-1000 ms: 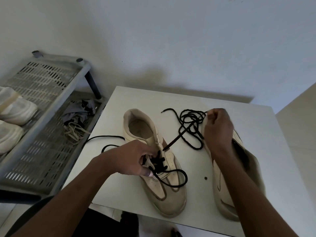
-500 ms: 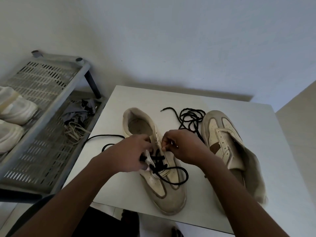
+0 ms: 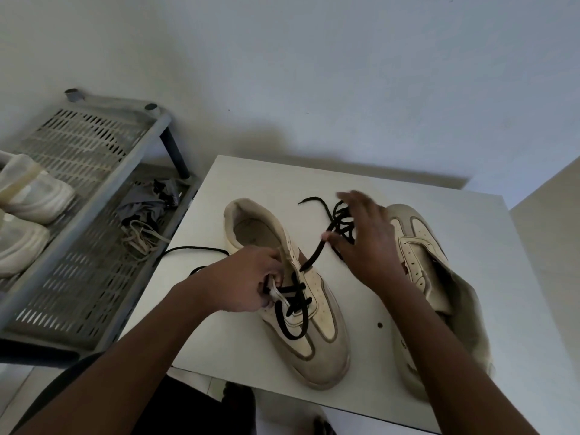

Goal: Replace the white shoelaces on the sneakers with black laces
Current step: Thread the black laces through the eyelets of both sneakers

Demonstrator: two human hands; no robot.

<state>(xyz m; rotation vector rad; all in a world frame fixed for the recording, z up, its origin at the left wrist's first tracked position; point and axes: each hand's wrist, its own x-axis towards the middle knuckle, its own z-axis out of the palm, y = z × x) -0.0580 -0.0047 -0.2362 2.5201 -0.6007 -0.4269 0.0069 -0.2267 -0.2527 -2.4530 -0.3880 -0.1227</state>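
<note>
My left hand [image 3: 241, 277] gripped the half-laced sneaker [image 3: 317, 334], fingers curled around its eyelet flap and the black lace [image 3: 295, 290] there. My right hand [image 3: 368, 246] hovered with fingers spread over the lace's loose coil; blur hid whether my thumb pinched the strand. That sneaker lay mid-table [image 3: 226, 340], toe toward the near edge. The second sneaker [image 3: 417, 243] lay along the right edge.

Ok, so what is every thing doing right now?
Half-laced sneaker, upright, black lace through lower eyelets only.
Other sneaker, no lace in it.
Black lace, partly threaded, rest loose on table.
White laces, off, heaped on the rack.
Left hand, grips half-laced sneaker.
Right hand, fingers spread over loose lace.
</note>
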